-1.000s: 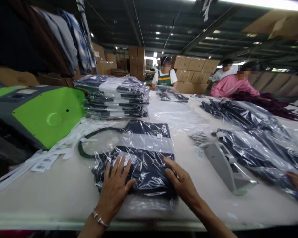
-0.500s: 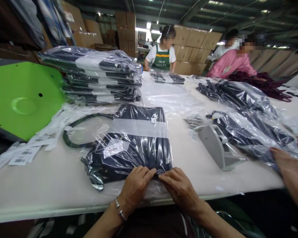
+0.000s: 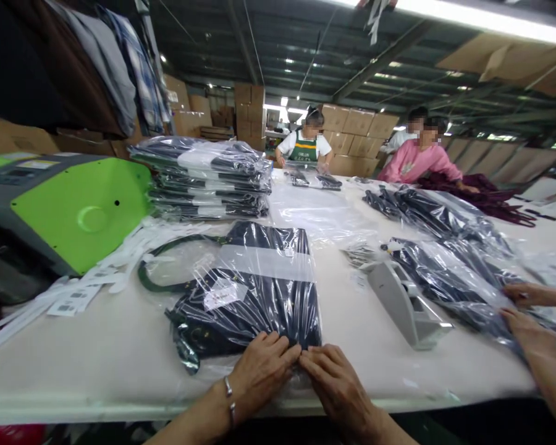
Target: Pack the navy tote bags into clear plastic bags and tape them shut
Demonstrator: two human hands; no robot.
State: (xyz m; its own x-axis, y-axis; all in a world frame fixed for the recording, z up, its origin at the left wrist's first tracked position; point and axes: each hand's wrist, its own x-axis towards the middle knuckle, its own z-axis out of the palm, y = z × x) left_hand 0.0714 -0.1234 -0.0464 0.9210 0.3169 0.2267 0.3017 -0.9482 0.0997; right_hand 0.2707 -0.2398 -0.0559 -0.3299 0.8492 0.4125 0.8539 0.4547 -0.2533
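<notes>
Far to the left of the hands sits a green machine [image 3: 81, 216] with a heap of white tags [image 3: 97, 278] spilling beside it. Beyond the hands, up and to the left, stands a stack [image 3: 206, 179] of clear bags, each holding a folded dark garment. The left hand [image 3: 262, 371], a bracelet on its wrist, and the right hand [image 3: 336, 383] meet fingertip to fingertip at the table [image 3: 97, 364] edge, fingers curled and pinching the near end of a bag [image 3: 248, 296]. That bag lies flat just ahead of them and holds a folded navy garment with a white label. To the right stands a grey dispenser [image 3: 405, 303], then more bagged dark garments [image 3: 449, 272], where another person's hands [image 3: 528, 315] rest.
</notes>
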